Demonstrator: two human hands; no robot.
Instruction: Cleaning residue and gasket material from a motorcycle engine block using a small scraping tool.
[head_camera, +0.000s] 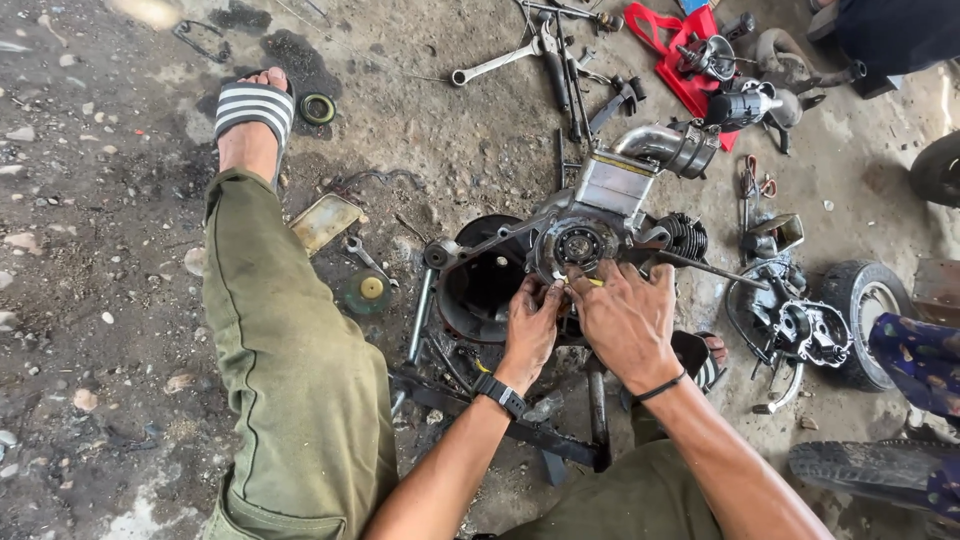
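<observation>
- Leftmost, on the oil-stained concrete floor (110, 300): the person's leg in olive trousers (290, 360) stretches out to a striped sandal (255, 108); a rubber seal ring (318, 109) lies just beside the sandal, and a small spanner (366, 258) and a round green-and-yellow disc (368, 291) lie near the knee.
- Centre: a stripped small engine (590, 215) rests on the floor, its round bearing seat (577, 245) facing the camera.
- Left hand (530, 325), a black watch at the wrist: fingers curled, tips pressed against the lower rim of the bearing seat.
- Right hand (625, 315): fingers closed round a thin yellowish piece at that same rim; what the piece is cannot be told.
- Judged step: fitting or prising a small part at the bearing seat; the next move calls for steady fingertip pressure kept square to the rim.
- Upper centre: combination spanners (495, 62) and other hand tools.
- Right: a red plastic tray (690, 85), a detached crankcase cover (800, 325), a small tyre (865, 300).
</observation>
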